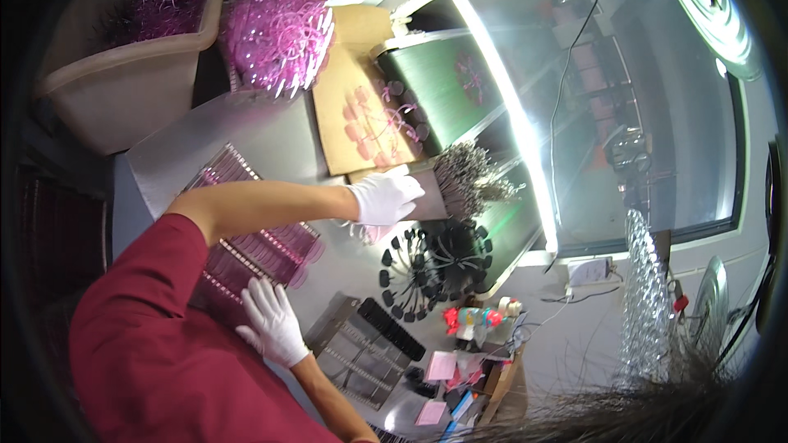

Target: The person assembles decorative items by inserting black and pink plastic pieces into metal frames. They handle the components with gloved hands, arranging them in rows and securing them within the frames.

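My left hand (386, 197), in a white glove, reaches across to a box (427, 190) holding a dense bundle of thin grey stems (464, 179). Its fingers are curled together at the box's near side; what they hold, if anything, is hidden. Below that wrist lies a small pinkish piece (373, 234), partly covered. My right hand (275, 328), also white-gloved, lies with fingers stretched over the edge of a rack (246, 258) filled with rows of translucent purple-pink pieces. Metal strips run across these rows. Rounded pink tips stick out at the rack's right side.
A cardboard sheet (336, 115) carries pink pieces with curly stems, beside a green conveyor belt (447, 86). Round clusters of black pieces (410, 275) lie near a second metal rack (357, 357). A bag of pink pieces (279, 37) and a large bin (131, 86) stand far left.
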`<state>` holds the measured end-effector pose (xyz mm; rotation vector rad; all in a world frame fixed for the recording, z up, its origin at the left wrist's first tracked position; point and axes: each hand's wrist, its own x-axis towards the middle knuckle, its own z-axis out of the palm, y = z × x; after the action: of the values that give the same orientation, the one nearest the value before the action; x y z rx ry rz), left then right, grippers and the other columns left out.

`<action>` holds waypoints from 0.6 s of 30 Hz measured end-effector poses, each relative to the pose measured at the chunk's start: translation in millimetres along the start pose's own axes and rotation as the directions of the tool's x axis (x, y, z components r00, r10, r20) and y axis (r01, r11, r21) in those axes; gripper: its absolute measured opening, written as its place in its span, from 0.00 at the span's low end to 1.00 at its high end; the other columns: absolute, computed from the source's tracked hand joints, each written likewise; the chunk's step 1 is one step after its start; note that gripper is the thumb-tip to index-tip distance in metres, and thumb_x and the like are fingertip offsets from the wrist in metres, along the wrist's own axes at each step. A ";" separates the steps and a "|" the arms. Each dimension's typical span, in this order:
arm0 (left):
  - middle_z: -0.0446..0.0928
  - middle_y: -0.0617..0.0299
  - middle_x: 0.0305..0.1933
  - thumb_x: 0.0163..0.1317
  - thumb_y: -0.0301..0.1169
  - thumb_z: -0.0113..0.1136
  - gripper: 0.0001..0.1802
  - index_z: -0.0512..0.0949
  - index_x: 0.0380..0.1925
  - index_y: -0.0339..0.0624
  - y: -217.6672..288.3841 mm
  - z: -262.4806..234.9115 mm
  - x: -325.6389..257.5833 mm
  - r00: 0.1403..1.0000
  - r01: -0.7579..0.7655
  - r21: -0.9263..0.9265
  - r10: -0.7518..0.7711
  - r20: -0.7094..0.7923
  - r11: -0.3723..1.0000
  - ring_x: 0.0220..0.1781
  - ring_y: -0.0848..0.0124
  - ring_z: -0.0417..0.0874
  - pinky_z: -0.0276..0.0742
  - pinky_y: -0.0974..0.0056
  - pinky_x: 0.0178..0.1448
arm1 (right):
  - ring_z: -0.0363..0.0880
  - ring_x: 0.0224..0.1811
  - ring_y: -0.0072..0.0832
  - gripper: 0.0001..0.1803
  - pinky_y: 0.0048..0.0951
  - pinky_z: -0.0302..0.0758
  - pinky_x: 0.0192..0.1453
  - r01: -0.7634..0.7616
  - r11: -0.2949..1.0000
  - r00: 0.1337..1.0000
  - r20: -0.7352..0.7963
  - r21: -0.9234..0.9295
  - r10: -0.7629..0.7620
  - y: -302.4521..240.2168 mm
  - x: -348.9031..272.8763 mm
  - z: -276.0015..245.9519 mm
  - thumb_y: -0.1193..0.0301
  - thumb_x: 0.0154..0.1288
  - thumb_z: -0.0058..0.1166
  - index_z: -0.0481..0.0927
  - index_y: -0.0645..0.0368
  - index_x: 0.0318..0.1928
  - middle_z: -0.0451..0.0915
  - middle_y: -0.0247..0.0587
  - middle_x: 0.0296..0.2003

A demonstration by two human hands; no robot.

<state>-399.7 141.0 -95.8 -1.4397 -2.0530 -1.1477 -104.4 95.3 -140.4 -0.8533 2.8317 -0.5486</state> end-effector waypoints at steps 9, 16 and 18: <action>0.85 0.44 0.50 0.71 0.41 0.61 0.19 0.83 0.52 0.38 -19.9 36.4 175.3 0.844 0.526 -0.054 -0.529 -0.083 0.849 0.54 0.46 0.88 0.83 0.44 0.59 | 0.66 0.82 0.46 0.33 0.53 0.61 0.84 0.104 0.991 0.921 -0.368 -0.083 -0.127 26.8 -21.3 65.0 0.63 0.72 0.55 0.71 0.56 0.76 0.71 0.47 0.76; 0.89 0.39 0.43 0.63 0.28 0.62 0.12 0.89 0.41 0.35 -24.8 25.4 203.2 0.850 0.521 0.005 -0.519 0.091 0.854 0.46 0.43 0.93 0.89 0.44 0.50 | 0.78 0.63 0.57 0.32 0.51 0.76 0.68 -0.296 0.911 0.860 -0.334 0.288 0.385 20.4 -57.8 35.4 0.70 0.69 0.58 0.72 0.67 0.72 0.78 0.60 0.62; 0.89 0.39 0.43 0.63 0.28 0.61 0.13 0.88 0.43 0.35 -30.3 15.4 201.3 0.843 0.534 -0.007 -0.532 0.084 0.845 0.46 0.43 0.93 0.89 0.44 0.50 | 0.81 0.56 0.58 0.33 0.52 0.79 0.64 -0.402 0.876 0.771 -0.418 0.266 0.481 26.6 -84.8 79.8 0.74 0.69 0.59 0.70 0.71 0.73 0.79 0.63 0.58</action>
<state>-505.8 268.4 23.3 -0.9472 -2.5998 -1.3414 -29.2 138.7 -222.4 0.0190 3.1870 -1.0069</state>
